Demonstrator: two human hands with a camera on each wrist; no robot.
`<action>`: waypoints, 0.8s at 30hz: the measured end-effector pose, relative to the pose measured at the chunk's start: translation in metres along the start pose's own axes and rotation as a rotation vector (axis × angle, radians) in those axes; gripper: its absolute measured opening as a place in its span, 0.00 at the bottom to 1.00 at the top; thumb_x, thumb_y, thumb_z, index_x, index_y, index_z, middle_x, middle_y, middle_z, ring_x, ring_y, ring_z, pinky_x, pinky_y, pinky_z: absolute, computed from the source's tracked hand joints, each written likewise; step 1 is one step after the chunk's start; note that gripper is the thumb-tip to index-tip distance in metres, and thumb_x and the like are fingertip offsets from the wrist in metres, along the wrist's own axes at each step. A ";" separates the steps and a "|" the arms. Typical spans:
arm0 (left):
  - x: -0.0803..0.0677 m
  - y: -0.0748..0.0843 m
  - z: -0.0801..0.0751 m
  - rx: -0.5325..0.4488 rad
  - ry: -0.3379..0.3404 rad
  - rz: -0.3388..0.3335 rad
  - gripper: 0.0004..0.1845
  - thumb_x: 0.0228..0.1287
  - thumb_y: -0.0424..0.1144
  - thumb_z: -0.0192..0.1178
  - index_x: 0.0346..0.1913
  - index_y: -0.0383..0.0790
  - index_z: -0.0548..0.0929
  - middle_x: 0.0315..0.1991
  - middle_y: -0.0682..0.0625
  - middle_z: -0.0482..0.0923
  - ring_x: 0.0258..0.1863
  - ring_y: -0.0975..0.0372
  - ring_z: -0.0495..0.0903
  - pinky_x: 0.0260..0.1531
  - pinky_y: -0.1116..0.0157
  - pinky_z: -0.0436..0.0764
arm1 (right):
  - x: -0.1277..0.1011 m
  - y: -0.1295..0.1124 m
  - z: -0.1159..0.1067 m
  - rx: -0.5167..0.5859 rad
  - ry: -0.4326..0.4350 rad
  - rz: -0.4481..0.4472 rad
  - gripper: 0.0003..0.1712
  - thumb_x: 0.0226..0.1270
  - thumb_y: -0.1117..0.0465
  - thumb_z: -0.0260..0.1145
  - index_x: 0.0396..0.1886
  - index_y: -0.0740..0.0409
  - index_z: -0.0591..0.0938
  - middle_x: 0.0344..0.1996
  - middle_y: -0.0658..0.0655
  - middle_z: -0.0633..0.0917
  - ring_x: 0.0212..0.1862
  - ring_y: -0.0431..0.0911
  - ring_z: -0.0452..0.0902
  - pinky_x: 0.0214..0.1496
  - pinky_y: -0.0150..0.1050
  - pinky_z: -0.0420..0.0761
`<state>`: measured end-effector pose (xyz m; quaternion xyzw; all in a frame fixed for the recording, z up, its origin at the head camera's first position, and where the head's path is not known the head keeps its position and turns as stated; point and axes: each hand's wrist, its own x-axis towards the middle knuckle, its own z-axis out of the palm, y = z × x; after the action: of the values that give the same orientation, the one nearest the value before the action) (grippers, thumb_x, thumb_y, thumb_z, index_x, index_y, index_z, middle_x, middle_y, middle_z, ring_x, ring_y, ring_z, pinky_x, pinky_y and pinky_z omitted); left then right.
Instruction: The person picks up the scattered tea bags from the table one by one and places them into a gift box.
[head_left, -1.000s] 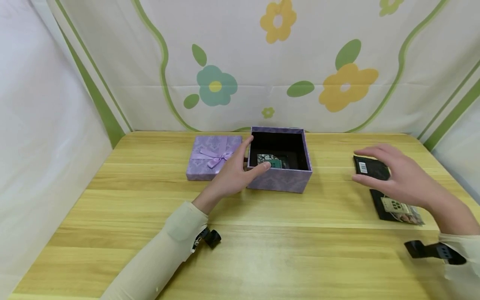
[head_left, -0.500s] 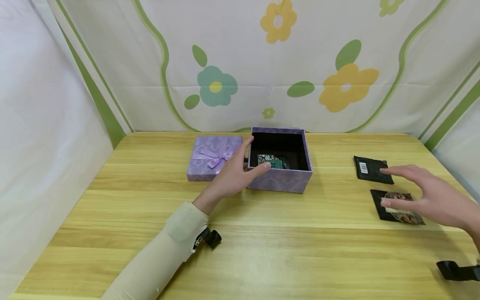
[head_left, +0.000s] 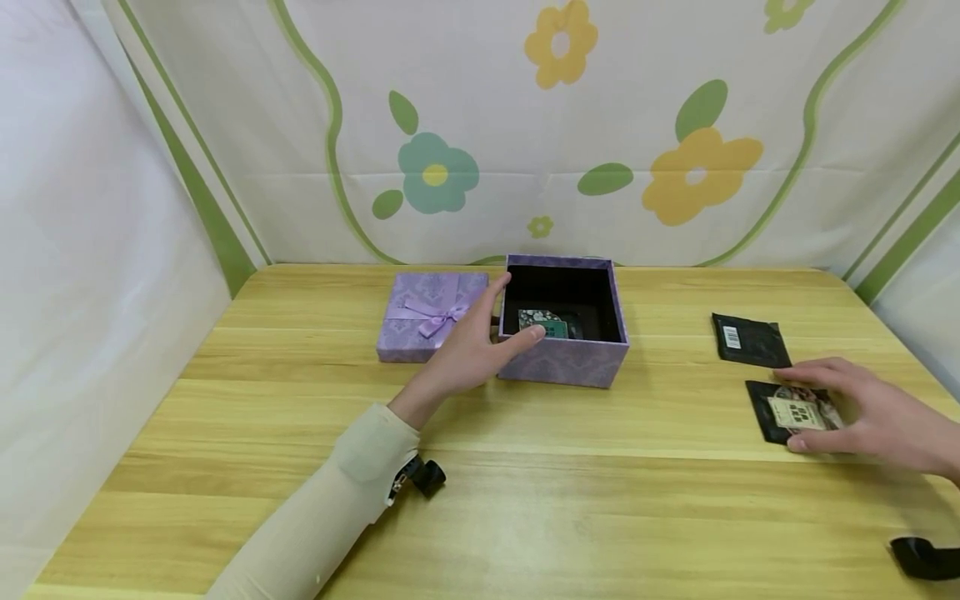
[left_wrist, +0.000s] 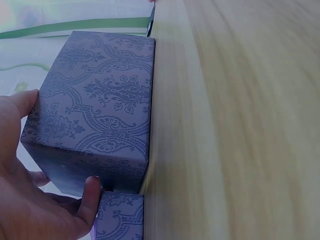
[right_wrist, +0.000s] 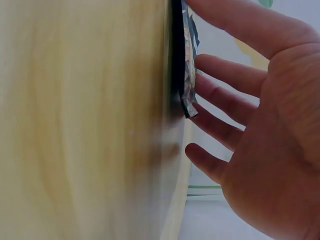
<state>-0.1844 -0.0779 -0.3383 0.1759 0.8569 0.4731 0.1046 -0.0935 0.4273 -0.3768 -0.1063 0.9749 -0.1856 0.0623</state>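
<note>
My left hand [head_left: 468, 346] holds the open purple gift box [head_left: 558, 367] at its left side. Its thumb lies at the front rim and the other fingers reach along the left wall; the left wrist view shows fingertips against the box's patterned side [left_wrist: 107, 95]. Inside the box lies a packet with a green label [head_left: 551, 327]. On the right, my right hand [head_left: 873, 421] spreads over a black packet with a pale label [head_left: 795, 412], thumb near its front edge and fingers across its far side. In the right wrist view, fingertips are right at the packet's crinkled edge [right_wrist: 188, 90].
The purple lid with a ribbon bow [head_left: 423, 312] lies left of the box. Another black packet, barcode up [head_left: 753, 342], lies just behind the one under my right hand. A flower-print cloth [head_left: 525, 125] hangs behind the wooden table [head_left: 525, 517].
My right hand has left the barcode packet and moved toward me and to the right, down over the labelled packet. My left hand has stayed at the box.
</note>
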 end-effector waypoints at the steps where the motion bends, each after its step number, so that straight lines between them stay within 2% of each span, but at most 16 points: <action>1: 0.000 0.000 0.000 -0.001 0.000 0.000 0.52 0.69 0.70 0.62 0.87 0.68 0.44 0.88 0.61 0.44 0.87 0.53 0.50 0.81 0.37 0.58 | 0.000 0.001 0.000 -0.008 -0.004 0.000 0.53 0.53 0.45 0.86 0.75 0.60 0.74 0.72 0.78 0.65 0.68 0.79 0.60 0.59 0.82 0.60; 12: 0.001 0.001 0.001 -0.002 -0.008 0.004 0.52 0.69 0.71 0.61 0.87 0.69 0.43 0.88 0.61 0.44 0.87 0.52 0.51 0.80 0.36 0.58 | -0.006 0.006 0.003 -0.050 0.033 -0.036 0.54 0.48 0.47 0.88 0.74 0.59 0.76 0.68 0.72 0.69 0.65 0.75 0.62 0.59 0.81 0.62; 18: 0.001 0.000 0.001 -0.001 -0.006 0.001 0.52 0.69 0.71 0.62 0.87 0.69 0.43 0.88 0.60 0.44 0.87 0.53 0.50 0.80 0.37 0.58 | -0.006 0.007 0.004 -0.071 0.023 -0.021 0.52 0.49 0.45 0.88 0.72 0.59 0.77 0.66 0.70 0.70 0.64 0.73 0.64 0.58 0.77 0.66; 24: 0.001 -0.001 0.000 -0.003 -0.007 0.003 0.52 0.69 0.71 0.61 0.86 0.72 0.43 0.88 0.61 0.44 0.87 0.53 0.50 0.81 0.37 0.57 | -0.003 0.005 0.004 -0.084 0.023 0.001 0.49 0.51 0.44 0.87 0.69 0.60 0.78 0.66 0.72 0.71 0.63 0.73 0.67 0.59 0.76 0.67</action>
<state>-0.1853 -0.0776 -0.3390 0.1785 0.8556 0.4739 0.1072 -0.0908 0.4309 -0.3822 -0.1060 0.9825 -0.1458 0.0469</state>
